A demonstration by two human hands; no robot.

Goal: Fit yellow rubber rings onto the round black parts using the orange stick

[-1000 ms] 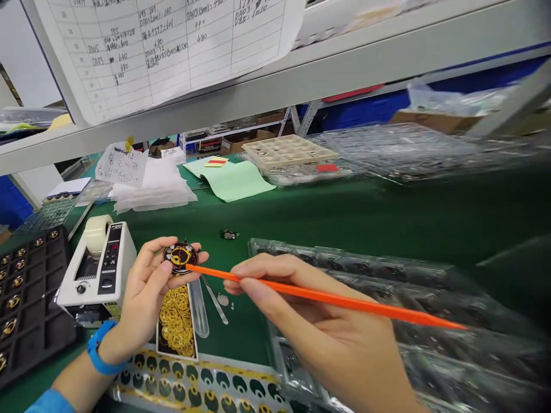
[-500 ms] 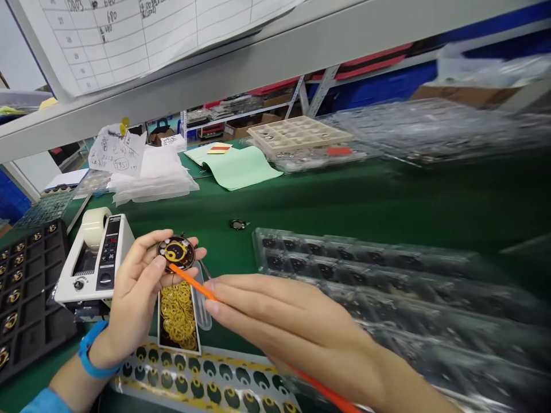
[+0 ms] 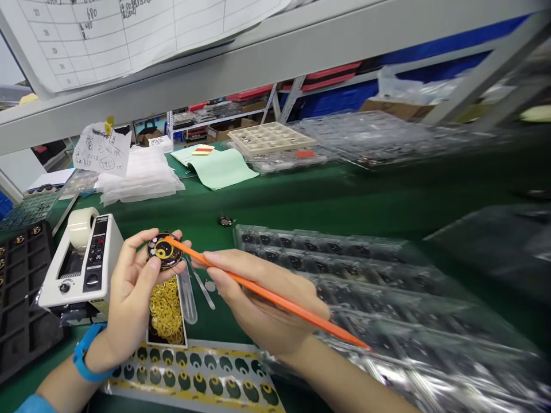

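My left hand (image 3: 131, 292) pinches a small round black part with a yellow ring (image 3: 163, 250) between thumb and fingers, held above the green bench. In my right hand (image 3: 258, 301) lies a long orange stick (image 3: 275, 297), gripped like a pen; its tip rests on the top of the round part. Right under the part stands a small black tray of yellow rings (image 3: 166, 308). A clear tube (image 3: 187, 292) and metal tweezers (image 3: 202, 289) lie beside that tray.
A white tape dispenser (image 3: 80, 261) stands at the left, a black compartment tray (image 3: 19, 298) beyond it. A yellow-and-black sticker sheet (image 3: 193, 378) lies at the near edge. Clear blister trays (image 3: 365, 298) fill the right. Papers and a beige tray (image 3: 269, 137) lie at the back.
The orange stick swung from pointing low under my right hand to lying across its fingers, its tip now on the part's top. The view shifted slightly left.
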